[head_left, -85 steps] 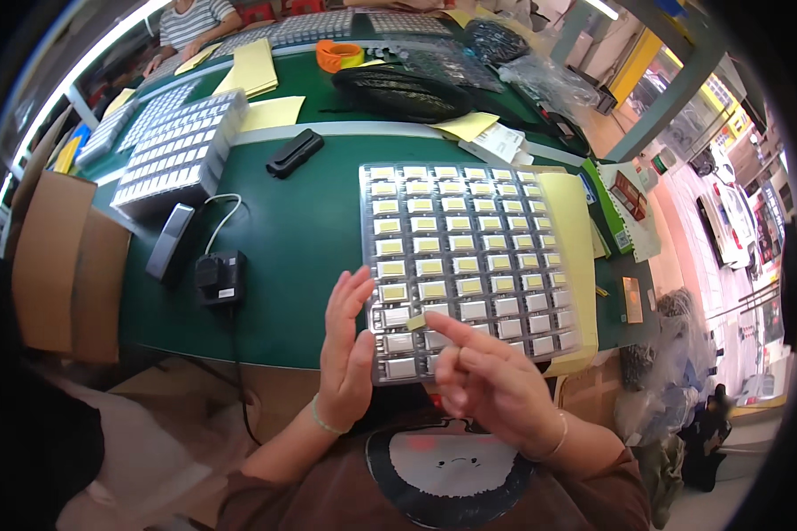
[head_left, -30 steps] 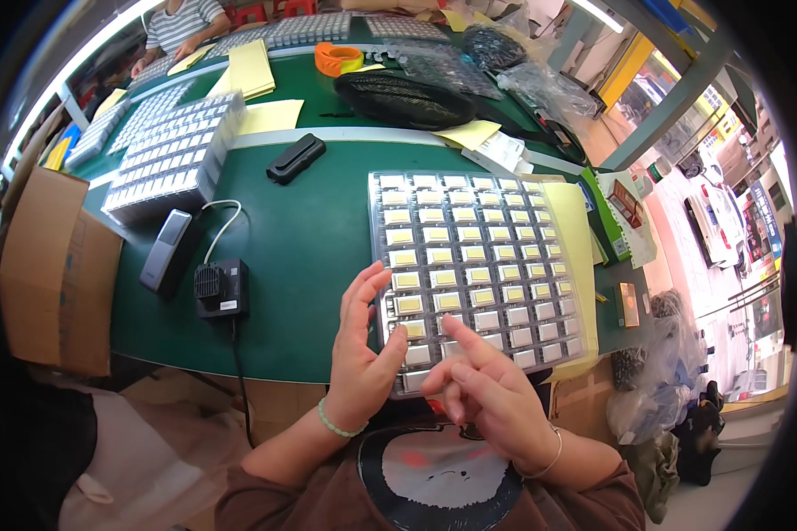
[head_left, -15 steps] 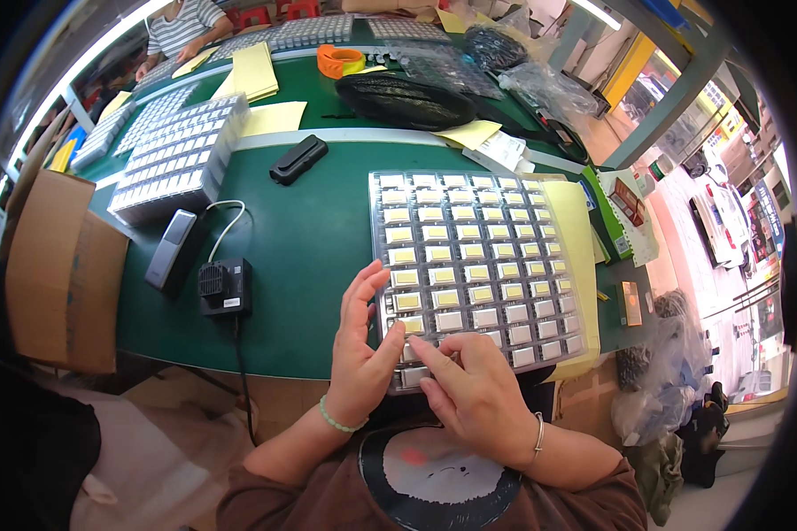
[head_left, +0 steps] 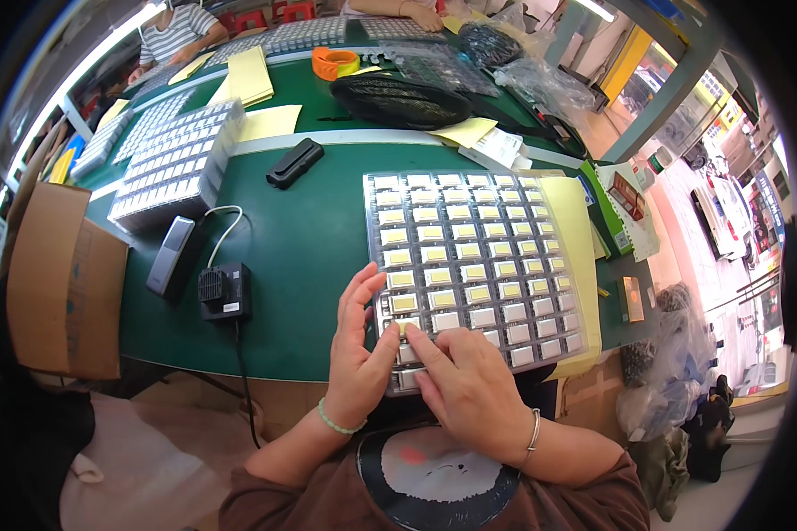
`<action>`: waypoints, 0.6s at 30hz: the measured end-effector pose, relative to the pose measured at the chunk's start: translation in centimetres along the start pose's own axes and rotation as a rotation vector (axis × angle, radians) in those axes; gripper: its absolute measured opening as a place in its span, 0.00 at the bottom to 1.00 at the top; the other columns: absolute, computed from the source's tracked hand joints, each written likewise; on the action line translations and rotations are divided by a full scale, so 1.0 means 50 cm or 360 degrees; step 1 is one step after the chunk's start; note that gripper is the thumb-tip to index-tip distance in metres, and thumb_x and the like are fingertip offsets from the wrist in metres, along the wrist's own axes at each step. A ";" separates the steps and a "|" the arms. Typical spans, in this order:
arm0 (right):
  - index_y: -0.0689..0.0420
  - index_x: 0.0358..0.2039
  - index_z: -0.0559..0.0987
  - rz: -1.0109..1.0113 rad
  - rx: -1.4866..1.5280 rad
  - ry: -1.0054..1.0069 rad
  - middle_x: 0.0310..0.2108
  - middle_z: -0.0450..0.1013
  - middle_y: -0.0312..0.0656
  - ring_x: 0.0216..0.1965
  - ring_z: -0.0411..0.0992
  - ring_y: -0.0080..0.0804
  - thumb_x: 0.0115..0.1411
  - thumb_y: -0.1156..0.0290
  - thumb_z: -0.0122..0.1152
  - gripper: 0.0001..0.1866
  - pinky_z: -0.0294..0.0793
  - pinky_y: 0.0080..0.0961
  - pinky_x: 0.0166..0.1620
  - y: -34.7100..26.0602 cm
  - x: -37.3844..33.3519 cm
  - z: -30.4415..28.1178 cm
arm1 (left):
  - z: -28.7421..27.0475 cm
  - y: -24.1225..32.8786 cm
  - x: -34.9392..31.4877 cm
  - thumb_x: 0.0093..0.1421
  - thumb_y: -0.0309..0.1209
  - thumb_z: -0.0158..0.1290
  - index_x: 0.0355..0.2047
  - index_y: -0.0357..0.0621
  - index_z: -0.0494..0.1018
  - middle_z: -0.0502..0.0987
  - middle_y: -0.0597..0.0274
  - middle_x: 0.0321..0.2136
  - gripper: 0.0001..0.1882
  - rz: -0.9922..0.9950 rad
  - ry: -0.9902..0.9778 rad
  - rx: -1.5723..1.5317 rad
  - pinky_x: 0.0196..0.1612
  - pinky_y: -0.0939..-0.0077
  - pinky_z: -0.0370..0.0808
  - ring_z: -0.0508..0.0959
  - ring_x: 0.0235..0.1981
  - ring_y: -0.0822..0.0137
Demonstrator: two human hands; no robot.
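Observation:
A clear plastic tray lies in front of me, holding rows of silver rectangular pieces. Many of them have a pale yellow pad on top; pieces in the nearer rows are plain silver. My left hand rests at the tray's left edge, fingers stretched along it, thumb on a yellow pad in the leftmost column. My right hand lies over the near part of the tray. Its straight index fingertip touches the same pad beside the left thumb, its own thumb stands apart, and it covers several pieces.
Yellow paper sticks out under the tray's right side. Left on the green table are stacked filled trays, a black device with a cable, a power bank and a black case. A cardboard box stands far left.
My right index finger has moved slightly up and left onto the pad beside my left thumb. At the top, another person's arm has come into view behind the far trays.

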State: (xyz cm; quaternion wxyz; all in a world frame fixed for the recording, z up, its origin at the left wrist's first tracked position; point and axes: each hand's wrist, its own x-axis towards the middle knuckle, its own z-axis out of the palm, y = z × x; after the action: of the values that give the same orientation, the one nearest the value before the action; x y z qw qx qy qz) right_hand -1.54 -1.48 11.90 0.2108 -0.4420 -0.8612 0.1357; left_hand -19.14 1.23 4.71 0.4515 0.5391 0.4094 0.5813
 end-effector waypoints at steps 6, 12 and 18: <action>0.60 0.63 0.75 0.0074 0.0105 0.0056 0.40 0.71 0.47 0.42 0.73 0.46 0.63 0.73 0.65 0.27 0.74 0.39 0.44 0.004 0.009 -0.001 | -0.005 0.002 -0.001 0.67 0.23 0.49 0.68 0.38 0.64 0.57 0.50 0.73 0.29 0.0015 -0.0020 0.0064 0.70 0.64 0.63 0.63 0.71 0.58; 0.58 0.53 0.80 0.0096 0.0172 0.0161 0.35 0.74 0.44 0.37 0.76 0.44 0.62 0.76 0.64 0.18 0.77 0.38 0.40 0.018 0.021 -0.020 | -0.006 -0.004 0.000 0.66 0.22 0.49 0.67 0.39 0.65 0.59 0.50 0.72 0.28 0.0027 -0.0010 0.0055 0.70 0.63 0.63 0.63 0.71 0.58; 0.59 0.40 0.82 -0.0261 -0.0102 0.0217 0.34 0.73 0.42 0.40 0.76 0.41 0.56 0.76 0.64 0.10 0.77 0.36 0.43 0.061 0.067 -0.022 | -0.009 0.005 0.009 0.64 0.21 0.53 0.65 0.40 0.68 0.60 0.51 0.71 0.27 0.0046 -0.0027 0.0193 0.71 0.62 0.62 0.64 0.70 0.58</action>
State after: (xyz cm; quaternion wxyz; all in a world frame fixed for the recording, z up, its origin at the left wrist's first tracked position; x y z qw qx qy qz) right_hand -0.59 3.08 12.40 0.2652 -0.3847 -0.8821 0.0601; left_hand -19.63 1.62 5.03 0.4130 0.5763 0.4322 0.5572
